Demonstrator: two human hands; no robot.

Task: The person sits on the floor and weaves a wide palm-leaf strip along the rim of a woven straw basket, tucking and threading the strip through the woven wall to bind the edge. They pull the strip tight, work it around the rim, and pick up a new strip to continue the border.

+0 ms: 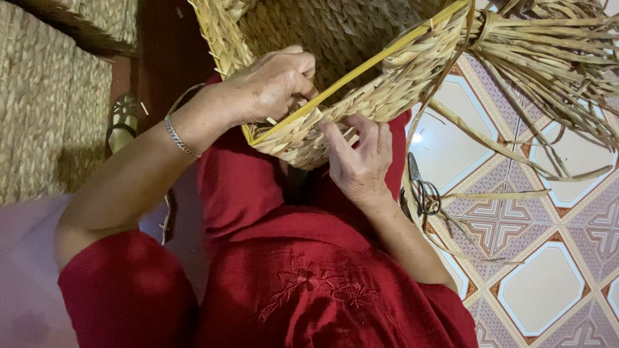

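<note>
A woven straw basket (335, 38) rests on my lap, its open side facing me, with a yellow frame rod (361, 67) running along its rim. My left hand (274, 84) grips the near rim from above, fingers curled over the weave. My right hand (361, 158) holds the rim's lower edge from below, thumb and forefinger pinching a straw strand at the corner. Loose dried straw ends (548, 58) fan out from the basket's right side. I wear red clothes (303, 283) and a silver bracelet (177, 136) on the left wrist.
Scissors (420, 192) lie on the patterned tile floor (541, 283) just right of my right wrist. Long straw strands trail across the tiles. A woven mat or basket wall (45, 96) stands at the left, with a sandal (122, 119) beside it.
</note>
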